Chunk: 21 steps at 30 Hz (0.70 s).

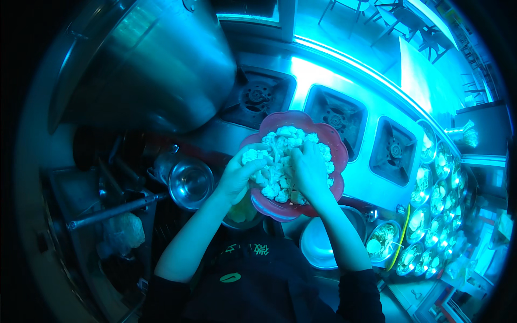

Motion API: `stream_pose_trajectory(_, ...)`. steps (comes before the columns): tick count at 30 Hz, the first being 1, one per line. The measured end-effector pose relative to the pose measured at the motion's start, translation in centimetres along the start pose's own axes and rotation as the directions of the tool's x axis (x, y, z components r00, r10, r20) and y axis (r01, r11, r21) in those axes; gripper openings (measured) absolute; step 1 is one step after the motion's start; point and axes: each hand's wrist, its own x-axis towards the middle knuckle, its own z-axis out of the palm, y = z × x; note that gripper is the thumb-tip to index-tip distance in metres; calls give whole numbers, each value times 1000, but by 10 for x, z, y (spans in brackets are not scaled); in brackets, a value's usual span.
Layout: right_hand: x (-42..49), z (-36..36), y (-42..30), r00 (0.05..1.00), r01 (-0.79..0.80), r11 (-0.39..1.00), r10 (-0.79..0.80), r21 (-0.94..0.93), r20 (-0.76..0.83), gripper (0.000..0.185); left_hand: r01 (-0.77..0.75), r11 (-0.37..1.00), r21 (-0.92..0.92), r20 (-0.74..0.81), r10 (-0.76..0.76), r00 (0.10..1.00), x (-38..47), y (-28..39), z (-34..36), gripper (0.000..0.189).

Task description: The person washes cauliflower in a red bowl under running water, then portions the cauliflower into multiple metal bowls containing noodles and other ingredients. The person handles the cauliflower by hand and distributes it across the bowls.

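A pink-red basin with a scalloped, flower-shaped rim (338, 151) is in front of me, heaped with pale cauliflower florets (284, 194). My left hand (239, 173) reaches over its left side and grips a cauliflower piece (253, 156) between thumb and fingers. Over the right half of the heap, my right hand (310, 171) has its fingers curled down into the florets. Its fingertips are partly hidden, so whether it pinches a piece does not show. Strong blue light tints everything.
Behind the basin runs a steel stove with burners (335, 120). A huge metal pot (161, 76) looms at upper left. Nearby are a steel pot (191, 183), a pale tub (319, 246) and a vegetable-filled bowl (383, 241). Several filled bowls (420, 222) crowd the right side.
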Motion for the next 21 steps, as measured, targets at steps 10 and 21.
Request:
stream_pose_trajectory(10,-7,-31,9,900,-422,308,256,853,353,26,-51,997,-61,-73,46,996,-1,10,-13,44)
stream_pose_trajectory(21,40,4,-26,997,29,982,-15,187,-79,39,43,841,-540,194,75,978,9,19,-6,48)
